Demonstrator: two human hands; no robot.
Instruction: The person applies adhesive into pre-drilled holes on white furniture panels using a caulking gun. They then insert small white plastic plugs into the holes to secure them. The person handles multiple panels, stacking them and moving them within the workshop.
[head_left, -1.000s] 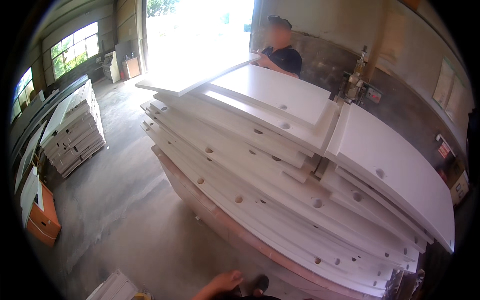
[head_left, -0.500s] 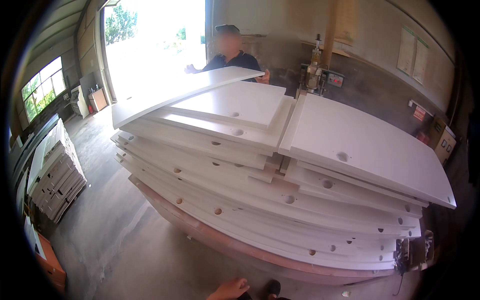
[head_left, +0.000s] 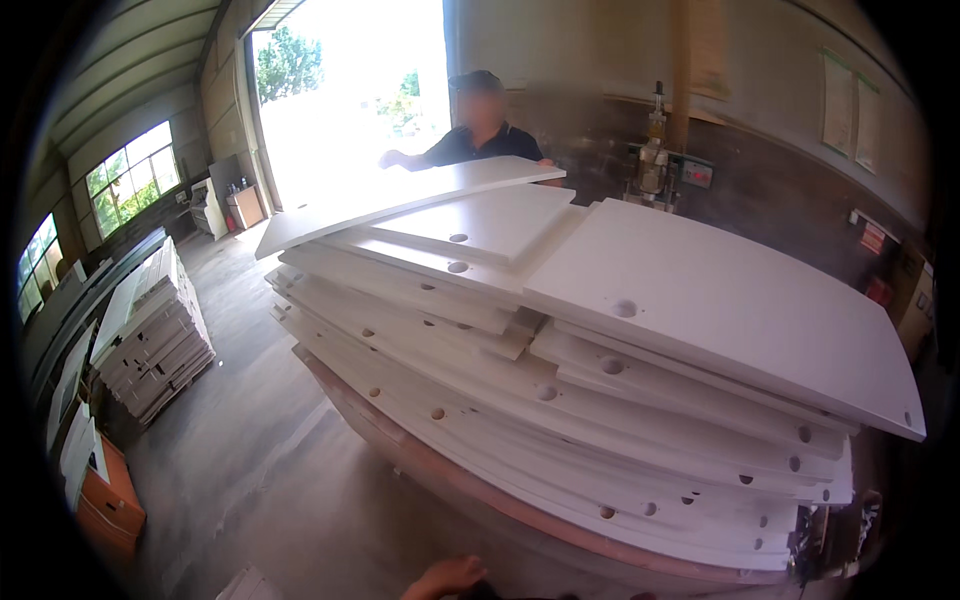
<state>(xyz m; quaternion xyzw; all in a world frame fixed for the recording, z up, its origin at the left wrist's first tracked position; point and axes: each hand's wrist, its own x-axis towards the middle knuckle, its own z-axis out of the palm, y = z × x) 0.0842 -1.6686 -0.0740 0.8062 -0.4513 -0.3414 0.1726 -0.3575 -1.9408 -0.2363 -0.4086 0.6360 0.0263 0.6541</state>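
Observation:
My left hand (head_left: 447, 577) shows at the lower edge, low in front of the stack and apart from it. Its fingers are loosely curled and nothing shows in them. My right hand is out of view. Before me rises a tall stack of white panels (head_left: 560, 420), like cabinet doors, with round holes along their edges. A wide white panel (head_left: 720, 300) lies on top at the right, its corner overhanging. On the left top, a long white panel (head_left: 400, 205) lies slantwise over others; a co-worker (head_left: 485, 130) stands behind it, one hand at its far end.
The stack rests on a reddish-brown base (head_left: 420, 465). Another pile of boards (head_left: 150, 345) stands on the floor at left, near an orange box (head_left: 110, 505). A drilling machine (head_left: 653, 165) stands by the back wall, right of a bright doorway (head_left: 350, 110).
My view has swung left and the stack appears closer. My left hand has sunk lower in the picture. The co-worker's outstretched arm has shifted slightly, and the slanting panel stays on the stack.

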